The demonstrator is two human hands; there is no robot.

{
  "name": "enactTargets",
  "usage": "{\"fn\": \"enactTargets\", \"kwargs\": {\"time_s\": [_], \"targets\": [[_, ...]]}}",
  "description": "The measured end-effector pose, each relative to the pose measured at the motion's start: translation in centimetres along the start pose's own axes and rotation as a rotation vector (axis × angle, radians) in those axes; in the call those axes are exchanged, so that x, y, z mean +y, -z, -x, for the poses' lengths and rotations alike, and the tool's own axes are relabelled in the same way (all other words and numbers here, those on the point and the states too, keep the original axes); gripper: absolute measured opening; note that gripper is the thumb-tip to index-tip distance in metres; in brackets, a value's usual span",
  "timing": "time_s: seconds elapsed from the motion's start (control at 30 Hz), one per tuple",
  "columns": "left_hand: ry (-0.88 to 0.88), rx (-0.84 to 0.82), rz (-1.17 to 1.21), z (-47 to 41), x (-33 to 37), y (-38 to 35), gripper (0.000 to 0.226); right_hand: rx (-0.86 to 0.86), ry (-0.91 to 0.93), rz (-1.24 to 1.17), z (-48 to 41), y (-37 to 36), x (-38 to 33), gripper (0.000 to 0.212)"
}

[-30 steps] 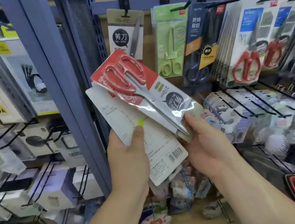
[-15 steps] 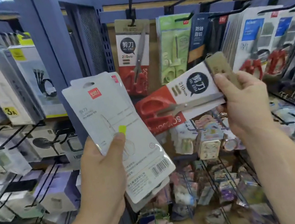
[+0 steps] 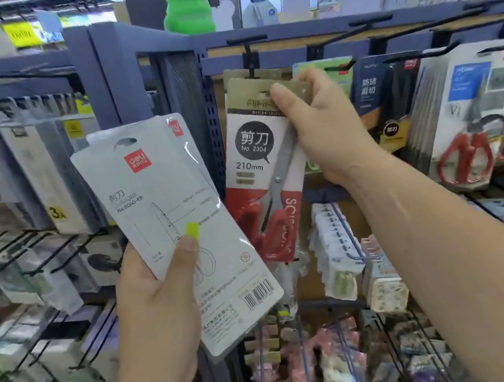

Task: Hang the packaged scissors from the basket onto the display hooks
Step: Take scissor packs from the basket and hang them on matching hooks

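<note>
Dangling under right hand (image 3: 324, 132): scissors pack (image 3: 258, 169)

Blue display rack (image 3: 112, 80), black hooks (image 3: 421, 54), scissor packs (image 3: 466, 121) hanging

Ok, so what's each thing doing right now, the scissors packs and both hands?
Red-handled scissors in a red-and-white card pack: upright, top at the hook; hung or not, cannot tell.
White flat plastic scissors packs: stacked, tilted, not hung.
Black metal display hook: just above the red pack's top.
Right hand: pinching the red pack's top.
Left hand: gripping the white packs.
</note>
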State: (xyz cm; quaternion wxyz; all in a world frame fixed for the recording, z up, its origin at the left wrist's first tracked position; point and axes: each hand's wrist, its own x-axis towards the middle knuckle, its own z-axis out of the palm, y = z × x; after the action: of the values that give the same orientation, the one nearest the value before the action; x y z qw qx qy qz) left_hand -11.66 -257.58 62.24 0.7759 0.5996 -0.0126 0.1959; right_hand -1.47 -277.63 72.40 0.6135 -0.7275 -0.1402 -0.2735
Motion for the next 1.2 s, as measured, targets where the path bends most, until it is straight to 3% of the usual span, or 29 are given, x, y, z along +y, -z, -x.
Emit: {"fn": "enactTargets", "kwargs": {"time_s": [0.4,0.53,0.63,0.77,0.9,1.2], "targets": [[-0.027,0.078,0.022,-1.1,-2.0,-3.4,0.039,-0.028,0.132,0.079,-5.8,-1.4,0.7,0.029],[-0.026,0.104,0.035,-1.7,-2.5,-4.6,0.029,-0.012,0.051,0.057,-7.2,-1.3,2.3,0.029],[-0.022,0.103,0.053,-1.9,-2.9,-5.2,0.035,0.018,0.036,0.086,-7.1,-1.3,3.3,0.031],[-0.017,0.103,0.077,-2.1,-3.3,-5.5,0.04,-0.004,-0.047,-0.053,-5.6,-1.4,5.5,0.03],[0.006,0.092,0.086,-2.3,-3.8,-5.5,0.046,-0.125,-0.13,-0.125,-3.7,-1.6,8.2,0.007],[0.004,0.054,0.093,-2.3,-4.0,-5.5,0.04,0.129,-0.247,0.072,-6.3,-2.6,10.2,0.023]]}}
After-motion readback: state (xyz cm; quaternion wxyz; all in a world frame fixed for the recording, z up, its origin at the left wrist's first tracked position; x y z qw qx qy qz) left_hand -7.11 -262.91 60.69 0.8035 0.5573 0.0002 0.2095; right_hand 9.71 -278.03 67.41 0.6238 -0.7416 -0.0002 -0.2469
